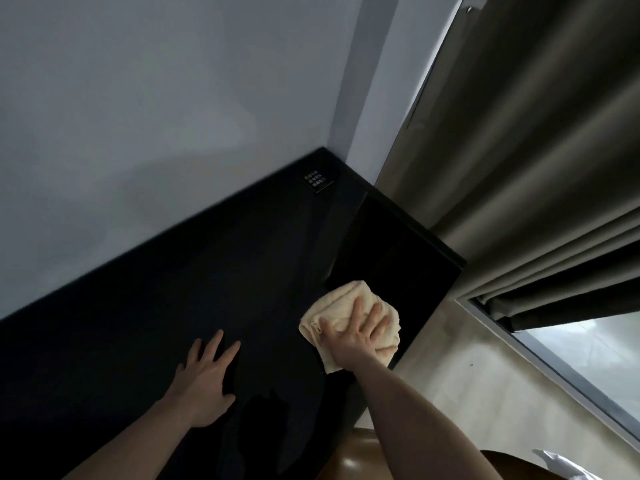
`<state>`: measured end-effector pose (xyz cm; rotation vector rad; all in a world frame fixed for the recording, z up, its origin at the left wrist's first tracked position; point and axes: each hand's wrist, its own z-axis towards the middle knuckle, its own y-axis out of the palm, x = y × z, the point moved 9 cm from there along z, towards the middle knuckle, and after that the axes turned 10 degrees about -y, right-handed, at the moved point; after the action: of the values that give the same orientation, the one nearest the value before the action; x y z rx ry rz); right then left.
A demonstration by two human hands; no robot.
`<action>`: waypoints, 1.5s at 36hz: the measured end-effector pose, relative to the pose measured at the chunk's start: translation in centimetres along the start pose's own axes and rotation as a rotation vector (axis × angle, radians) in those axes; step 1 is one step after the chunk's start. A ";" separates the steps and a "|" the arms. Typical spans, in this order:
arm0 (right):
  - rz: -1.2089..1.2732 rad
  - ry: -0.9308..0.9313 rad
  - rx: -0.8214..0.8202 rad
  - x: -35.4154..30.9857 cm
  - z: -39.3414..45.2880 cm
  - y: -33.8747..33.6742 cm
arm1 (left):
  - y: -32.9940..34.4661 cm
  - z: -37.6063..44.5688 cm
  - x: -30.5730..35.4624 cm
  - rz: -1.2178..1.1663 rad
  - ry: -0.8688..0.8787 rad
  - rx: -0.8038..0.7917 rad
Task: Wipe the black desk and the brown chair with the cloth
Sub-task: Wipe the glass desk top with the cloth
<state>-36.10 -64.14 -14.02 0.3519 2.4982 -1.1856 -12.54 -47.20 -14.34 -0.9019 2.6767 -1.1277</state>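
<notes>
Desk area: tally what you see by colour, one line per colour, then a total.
Black: 2, the desk and the small sign on it
Cream: 1, the cloth under the right hand
Brown: 1, the chair
Grey: 1, the curtain
Total: 5

Up at twelve o'clock I've got a plain pale wall (156,109) filling the view. At two o'clock a grey-brown curtain (526,140) hangs in heavy folds, bunched just above a window (595,358) at four o'clock showing cloudy sky. Near one o'clock a small black card (318,182) with white lettering, too small to read
</notes>
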 end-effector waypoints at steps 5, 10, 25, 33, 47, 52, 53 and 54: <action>-0.035 0.024 0.013 0.5 2.6 -2.2 | -1.7 2.0 1.5 0.027 -0.012 -0.012; -0.048 0.023 0.052 0.9 7.8 -6.4 | -4.3 5.7 4.7 0.060 0.023 0.012; -0.228 -0.065 0.252 1.9 23.7 -18.3 | -11.8 18.2 13.1 0.058 0.120 0.410; -0.220 -0.054 0.331 2.0 28.1 -21.3 | -12.4 20.2 13.3 0.123 0.154 0.472; -0.216 -0.086 0.293 0.4 23.3 -16.1 | -9.2 14.1 5.8 0.073 0.114 0.417; -0.235 -0.098 0.237 -2.0 18.3 -11.5 | -6.7 10.1 0.2 0.051 0.033 0.367; -0.237 -0.099 0.215 -2.5 17.2 -10.4 | -6.1 9.2 -1.0 0.040 0.012 0.359; -0.245 -0.105 0.194 -3.1 16.1 -9.3 | -5.6 8.2 -2.3 0.031 -0.013 0.349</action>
<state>-33.38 -82.70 -15.74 0.0293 2.3919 -1.5059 -5.45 -54.09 -16.69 -0.7983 2.3644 -1.5107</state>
